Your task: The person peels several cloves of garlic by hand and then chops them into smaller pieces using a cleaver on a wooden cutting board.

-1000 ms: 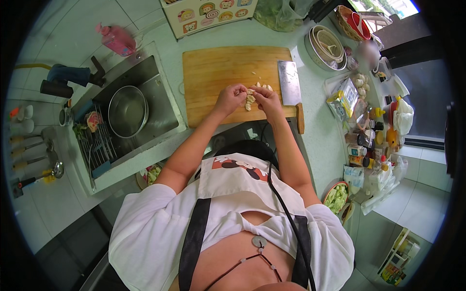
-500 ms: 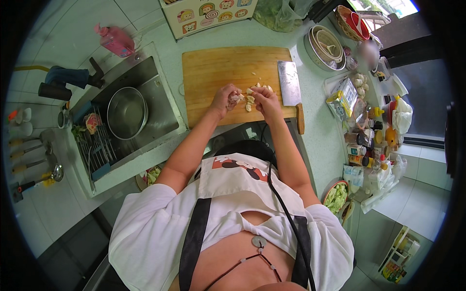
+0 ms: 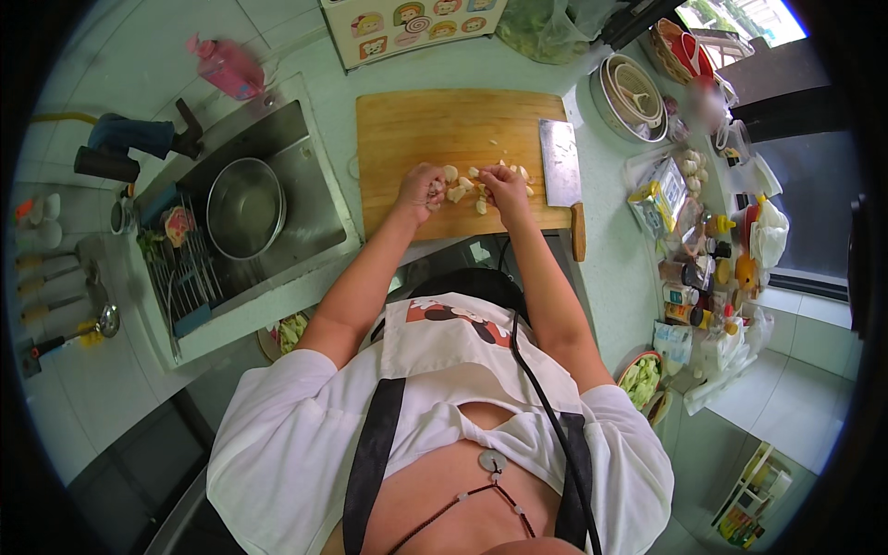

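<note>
My left hand (image 3: 423,192) is curled closed over the wooden cutting board (image 3: 407,120), with pale pieces of garlic showing at its fingers. Beside its fingertips a garlic clove (image 3: 450,173) can be seen. My right hand (image 3: 507,191) is pinched together, its fingertips at a small pale clove (image 3: 474,172). Between and under the hands lie several loose garlic cloves (image 3: 481,206), some partly covered by the right hand. A cleaver (image 3: 559,162) rests flat along the board's right edge, its wooden handle (image 3: 578,231) reaching past the near corner.
To the left, a metal bowl (image 3: 245,209) and a dish rack (image 3: 190,264) stand in the sink (image 3: 319,227). Stacked strainers (image 3: 629,97), whole garlic bulbs (image 3: 690,168) and several bottles (image 3: 680,294) line the right side. A sticker-covered box (image 3: 412,32) stands behind the board.
My left hand has drawn slightly left, away from the right hand, and more cloves show between them. The whole view has shifted a little. The cleaver stays on the board.
</note>
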### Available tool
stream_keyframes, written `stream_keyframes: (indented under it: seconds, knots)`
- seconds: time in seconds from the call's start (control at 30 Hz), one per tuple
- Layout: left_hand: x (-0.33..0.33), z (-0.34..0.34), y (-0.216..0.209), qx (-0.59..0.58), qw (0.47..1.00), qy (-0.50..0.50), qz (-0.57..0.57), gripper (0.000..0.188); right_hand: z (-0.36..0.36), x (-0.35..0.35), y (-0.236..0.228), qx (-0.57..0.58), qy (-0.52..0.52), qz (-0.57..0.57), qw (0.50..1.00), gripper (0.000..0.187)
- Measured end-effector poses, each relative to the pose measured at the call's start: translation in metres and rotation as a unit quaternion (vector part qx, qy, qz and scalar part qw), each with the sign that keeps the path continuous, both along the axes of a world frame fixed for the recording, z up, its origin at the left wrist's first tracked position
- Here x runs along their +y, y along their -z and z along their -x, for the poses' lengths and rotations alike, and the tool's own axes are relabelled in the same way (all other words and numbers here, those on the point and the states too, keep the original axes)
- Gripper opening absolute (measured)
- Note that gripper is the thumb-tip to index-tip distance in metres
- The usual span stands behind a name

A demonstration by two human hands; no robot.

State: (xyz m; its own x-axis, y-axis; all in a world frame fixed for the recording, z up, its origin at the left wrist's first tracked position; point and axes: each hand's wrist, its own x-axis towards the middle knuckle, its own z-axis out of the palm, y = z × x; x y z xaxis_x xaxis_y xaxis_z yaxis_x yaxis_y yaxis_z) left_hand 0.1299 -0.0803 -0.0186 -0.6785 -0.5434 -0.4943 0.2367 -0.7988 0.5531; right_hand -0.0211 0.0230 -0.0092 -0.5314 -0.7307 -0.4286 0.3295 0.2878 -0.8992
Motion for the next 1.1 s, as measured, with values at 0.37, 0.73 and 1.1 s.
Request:
stream_keyframes:
  seconds: [0.37, 0.73, 1.1]
  knots:
    - [0.003, 0.021, 0.013, -0.094, 0.948, 0.083, 0.292, 0.016, -0.007, -0.007, -0.021, 0.130, -0.052, -0.011, 0.990, 0.012]
    - [0.006, 0.026, 0.010, -0.169, 0.905, 0.052, 0.386, 0.014, -0.010, -0.008, -0.029, 0.087, -0.040, -0.024, 0.995, 0.013]
    - [0.003, 0.024, 0.000, -0.032, 0.993, 0.034, 0.112, 0.010, -0.006, -0.004, -0.029, 0.006, -0.012, -0.026, 1.000, 0.013]
